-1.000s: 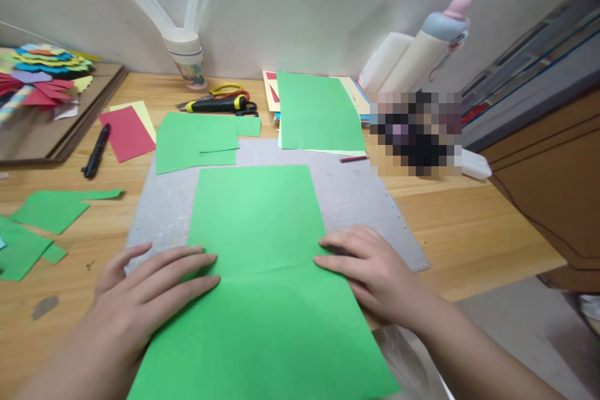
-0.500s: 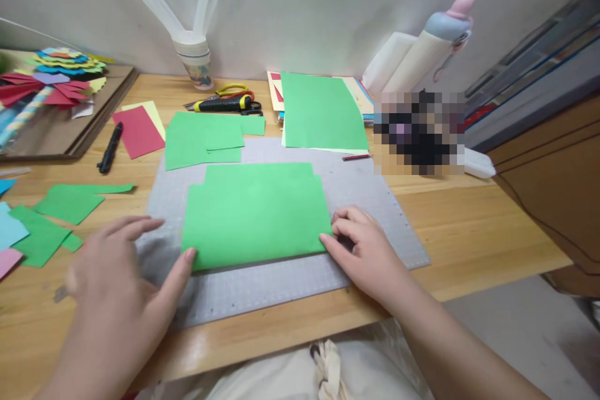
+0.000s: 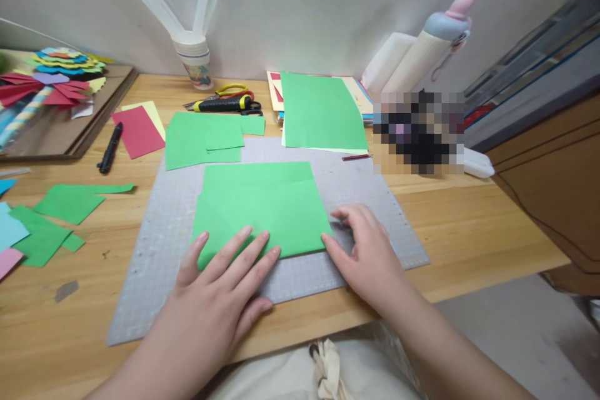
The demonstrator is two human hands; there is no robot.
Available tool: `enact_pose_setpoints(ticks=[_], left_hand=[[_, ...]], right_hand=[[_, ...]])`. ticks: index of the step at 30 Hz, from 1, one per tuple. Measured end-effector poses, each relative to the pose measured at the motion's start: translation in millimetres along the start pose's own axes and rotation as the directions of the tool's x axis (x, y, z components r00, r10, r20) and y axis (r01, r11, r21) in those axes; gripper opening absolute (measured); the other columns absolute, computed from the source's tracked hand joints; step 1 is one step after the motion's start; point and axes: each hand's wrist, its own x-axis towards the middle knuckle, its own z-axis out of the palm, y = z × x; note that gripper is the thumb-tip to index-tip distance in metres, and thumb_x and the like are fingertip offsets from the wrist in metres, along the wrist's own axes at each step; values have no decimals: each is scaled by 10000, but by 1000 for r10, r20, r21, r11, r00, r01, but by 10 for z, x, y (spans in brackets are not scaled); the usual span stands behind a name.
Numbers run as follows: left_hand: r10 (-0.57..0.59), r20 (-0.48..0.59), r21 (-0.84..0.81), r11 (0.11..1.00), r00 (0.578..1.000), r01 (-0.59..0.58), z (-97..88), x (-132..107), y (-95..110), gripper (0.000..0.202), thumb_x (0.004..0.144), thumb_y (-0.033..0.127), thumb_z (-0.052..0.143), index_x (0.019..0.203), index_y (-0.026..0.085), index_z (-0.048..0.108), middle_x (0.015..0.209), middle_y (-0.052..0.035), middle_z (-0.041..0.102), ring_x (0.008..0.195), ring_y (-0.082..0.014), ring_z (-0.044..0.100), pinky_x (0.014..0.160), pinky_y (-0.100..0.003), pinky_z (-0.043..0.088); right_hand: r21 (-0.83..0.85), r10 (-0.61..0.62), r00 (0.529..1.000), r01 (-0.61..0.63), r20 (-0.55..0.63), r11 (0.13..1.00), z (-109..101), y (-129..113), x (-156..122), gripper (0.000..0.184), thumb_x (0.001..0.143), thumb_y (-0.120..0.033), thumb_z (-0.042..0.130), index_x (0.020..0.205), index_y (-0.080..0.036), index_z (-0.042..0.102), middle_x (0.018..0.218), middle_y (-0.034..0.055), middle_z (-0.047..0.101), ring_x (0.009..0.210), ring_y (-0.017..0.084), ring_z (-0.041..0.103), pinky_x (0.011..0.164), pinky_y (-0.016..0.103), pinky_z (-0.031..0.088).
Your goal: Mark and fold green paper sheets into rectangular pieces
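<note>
A green paper [image 3: 265, 203] that looks folded lies on the grey cutting mat [image 3: 154, 275]; a sliver of a lower layer shows at its left side. My left hand [image 3: 220, 287] rests with fingers spread over the paper's near left edge, several fingertips on its surface. At the near right corner, the thumb of my right hand [image 3: 368, 250] touches the paper. The other fingers of that hand are loosely bent beside the right edge, apart from the thumb. More green paper pieces [image 3: 201, 134] lie at the mat's far left corner.
A green sheet [image 3: 323, 109] tops a paper stack at the back. Nearby are a utility knife [image 3: 222, 103], a paper cup [image 3: 197, 65] with white strips, a black pen [image 3: 111, 149], red paper [image 3: 140, 131] and a bottle [image 3: 429, 47]. Green scraps [image 3: 44, 234] lie left.
My left hand has moved right, from the paper's left corner onto its near edge. The paper's layers now lie more nearly aligned. My right hand has stayed at the right corner.
</note>
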Motion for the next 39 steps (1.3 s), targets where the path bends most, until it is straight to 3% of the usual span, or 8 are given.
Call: enact_pose_setpoints(ticks=[3,6,9,17,28,34,39], left_hand=[[-9,22,-11,1000,1000,10,6,-3,-9,426,987,493,395,1288,291,619,1375,38,592,1268,-229,558,1219,-421,-37],[-29,29,-30,999,999,30,28,-1,-5,437,992,498,378,1307,295,603,1389,42,577,1292,-225,537,1220,-425,-33],[-66,16,-54,996,998,66,49,-5,8,436,995,509,368,1297,306,608,1382,55,583,1306,-209,523,1223,-425,-19],[-95,11,-85,992,995,96,67,-30,12,458,982,517,400,1366,314,546,1396,19,580,1330,-220,502,1225,-459,12],[-98,4,-54,994,995,98,79,-3,68,435,982,508,397,1301,300,608,1403,4,579,1318,-234,511,1220,-467,33],[-17,19,-35,999,1000,18,122,125,299,450,951,566,437,1295,334,611,1450,25,528,1339,-220,481,1220,-431,-20],[-94,-19,-9,996,995,94,123,108,384,454,959,568,412,1270,327,638,1473,32,494,1382,-227,423,1217,-432,-38]], right_hand=[[-77,-133,988,128,-73,989,2,-122,-136,328,914,-269,526,1235,-203,519,1186,154,548,1074,312,507,880,488,394],[-100,-304,952,305,27,947,26,-314,-297,327,937,-318,524,1250,-251,589,1140,126,581,1013,289,501,872,470,360],[-112,-356,929,366,97,924,91,-471,-413,393,965,-396,500,1327,-261,575,1081,97,617,962,259,492,855,428,334],[-132,-305,939,326,157,936,178,-510,-466,512,997,-525,363,1328,-204,584,986,88,626,903,252,481,837,419,277],[-219,-92,994,102,59,970,-78,-115,-625,387,1003,-362,398,1303,-216,595,941,76,606,869,239,513,829,439,301],[-251,-108,990,127,91,960,-83,-31,-675,395,999,-353,407,1332,-205,560,941,86,592,879,250,515,823,448,313],[-255,-129,989,145,79,956,-72,-39,-659,387,996,-353,418,1308,-187,573,917,77,597,858,247,522,813,440,308]])
